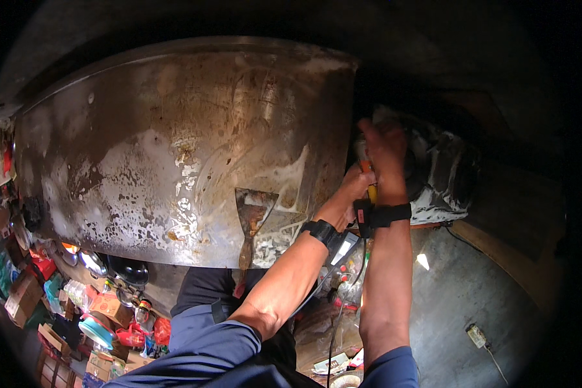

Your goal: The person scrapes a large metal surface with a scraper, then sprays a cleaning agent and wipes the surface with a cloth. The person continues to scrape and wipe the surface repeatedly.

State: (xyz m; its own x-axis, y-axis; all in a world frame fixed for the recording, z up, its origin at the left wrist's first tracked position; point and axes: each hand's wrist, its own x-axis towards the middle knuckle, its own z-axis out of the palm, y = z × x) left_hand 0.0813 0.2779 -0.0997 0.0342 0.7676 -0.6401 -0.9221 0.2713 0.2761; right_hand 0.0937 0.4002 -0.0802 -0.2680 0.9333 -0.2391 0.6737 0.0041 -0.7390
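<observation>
A large, grimy sheet-metal panel (126, 145), streaked with whitish residue, spreads before me. My left hand (359, 186) is closed around an orange-and-yellow handled tool (366, 166) by the panel's right edge; the tool's far end is hidden. Just above it, my right hand (387, 145) reaches into shadow, blurred, and what its fingers do is unclear. To the right of both hands sits a dark, rounded housing (448, 165) smeared with white foam. A scraper (253, 208) with a flat, rusty blade lies on the panel's lower part, its handle extending past the near edge.
A black cable (338, 325) hangs from the device at my right wrist. Cardboard boxes (109, 308), bags and pans (128, 270) crowd the lower left. Clear bottles (351, 288) stand below my arms. A power socket block (476, 335) with a cord lies at lower right.
</observation>
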